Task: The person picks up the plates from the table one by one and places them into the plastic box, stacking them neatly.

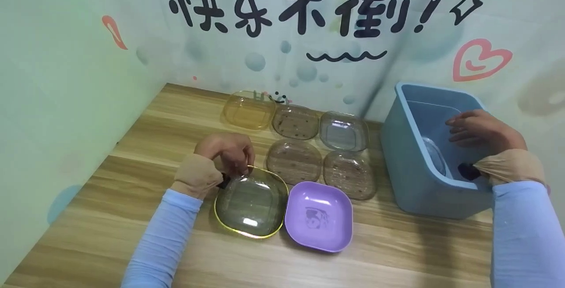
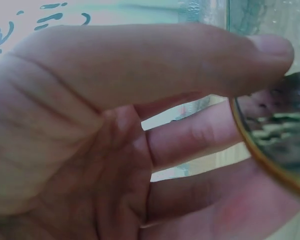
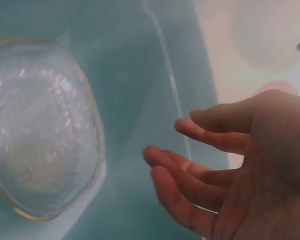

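A pale backdrop [image 1: 198,60] w/ black lettering was hung behind a wood-grain desk [image 1: 110,226].

Head view: an amber dish [image 1: 249,110], four see-through dishes [image 1: 294,162] and a purple dish [image 1: 319,217] were laid close together, prob. so each could sit flat. The smoky dish [image 1: 251,199] w/ yellow rim was held at its far-left edge by the left hand [image 1: 229,150], approx. level w/ the purple dish; whether its base was fully down couldn't be told. The right hand [image 1: 483,130] was held over the blue bin [image 1: 415,182], w/ a clear dish [image 1: 435,155] inside, by the left wall.

L wrist view: the rim was pinched btwn thumb and fingers [image 2: 200,135], presumably b/c a thin edge is easiest gripped there.

R wrist view: fingers [image 3: 190,187] were loosely bent and parted, nothing held; the clear dish was tilted, prob. propped by the bin wall.
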`<state>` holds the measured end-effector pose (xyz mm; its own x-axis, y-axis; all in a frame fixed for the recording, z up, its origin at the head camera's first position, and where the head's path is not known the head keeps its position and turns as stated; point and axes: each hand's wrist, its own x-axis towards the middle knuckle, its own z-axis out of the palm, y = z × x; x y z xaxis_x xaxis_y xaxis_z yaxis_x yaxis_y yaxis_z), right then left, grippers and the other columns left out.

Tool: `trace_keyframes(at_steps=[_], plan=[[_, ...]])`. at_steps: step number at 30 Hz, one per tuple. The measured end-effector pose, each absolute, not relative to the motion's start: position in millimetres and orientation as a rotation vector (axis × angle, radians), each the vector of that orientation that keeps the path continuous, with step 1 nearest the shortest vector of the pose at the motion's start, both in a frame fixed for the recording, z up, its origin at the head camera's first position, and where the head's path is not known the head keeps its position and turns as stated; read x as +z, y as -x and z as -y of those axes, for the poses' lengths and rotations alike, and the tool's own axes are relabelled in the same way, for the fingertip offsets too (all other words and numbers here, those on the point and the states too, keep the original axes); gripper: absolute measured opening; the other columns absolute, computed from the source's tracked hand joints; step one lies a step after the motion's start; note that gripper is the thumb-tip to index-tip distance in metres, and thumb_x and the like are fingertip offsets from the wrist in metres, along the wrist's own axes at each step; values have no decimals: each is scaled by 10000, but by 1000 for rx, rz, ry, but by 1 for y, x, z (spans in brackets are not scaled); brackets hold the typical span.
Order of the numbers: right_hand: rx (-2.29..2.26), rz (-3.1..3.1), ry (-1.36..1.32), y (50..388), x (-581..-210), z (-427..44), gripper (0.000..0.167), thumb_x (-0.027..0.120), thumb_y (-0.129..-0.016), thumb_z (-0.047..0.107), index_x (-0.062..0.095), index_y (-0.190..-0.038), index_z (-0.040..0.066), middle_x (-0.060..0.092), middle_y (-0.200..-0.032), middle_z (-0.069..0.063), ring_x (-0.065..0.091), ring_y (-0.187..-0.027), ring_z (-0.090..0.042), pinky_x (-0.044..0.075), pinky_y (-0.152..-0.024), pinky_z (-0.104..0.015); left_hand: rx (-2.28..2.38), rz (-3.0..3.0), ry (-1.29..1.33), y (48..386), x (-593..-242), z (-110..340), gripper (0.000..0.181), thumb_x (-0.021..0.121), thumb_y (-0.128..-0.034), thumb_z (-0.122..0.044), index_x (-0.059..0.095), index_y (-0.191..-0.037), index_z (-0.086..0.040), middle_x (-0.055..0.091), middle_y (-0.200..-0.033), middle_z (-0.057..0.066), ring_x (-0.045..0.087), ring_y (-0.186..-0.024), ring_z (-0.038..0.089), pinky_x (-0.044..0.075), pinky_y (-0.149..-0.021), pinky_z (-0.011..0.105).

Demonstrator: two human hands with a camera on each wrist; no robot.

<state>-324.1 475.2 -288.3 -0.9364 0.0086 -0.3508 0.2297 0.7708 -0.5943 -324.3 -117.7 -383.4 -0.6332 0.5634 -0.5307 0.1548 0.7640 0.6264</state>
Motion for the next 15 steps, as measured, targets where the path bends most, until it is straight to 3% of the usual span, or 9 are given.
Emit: trace_keyframes(at_steps=[3, 7, 15], plan=[[-913, -2722, -160, 323, -278, -475, 751, 555, -1032, 496, 328, -1532, -16, 607, -1262, -28, 708, -975, -47, 608, -962, -344, 732, -2206, -511, 323, -382, 119, 160, 684, -875, 55, 745, -1023, 44, 691, -712, -7, 641, -608, 91, 557, -564, 212], [-899, -2798, -111, 317, -264, -474, 699, 542, -1048, 440, 341, -1499, -54, 624, -1042, 150, 686, -848, 55, 622, -849, -237, 772, -2213, -480, 322, -376, 123, 155, 661, -872, 69, 733, -1006, 39, 708, -746, 25, 682, -644, 134, 620, -629, 272], [-804, -2993, -54, 305, -245, -445, 623, 524, -1054, 417, 408, -1429, -66, 676, -1079, -71, 675, -735, 44, 622, -695, -209, 861, -2262, -512, 318, -368, 128, 149, 636, -873, 51, 709, -1002, 34, 686, -767, 42, 676, -651, 160, 635, -648, 324]])
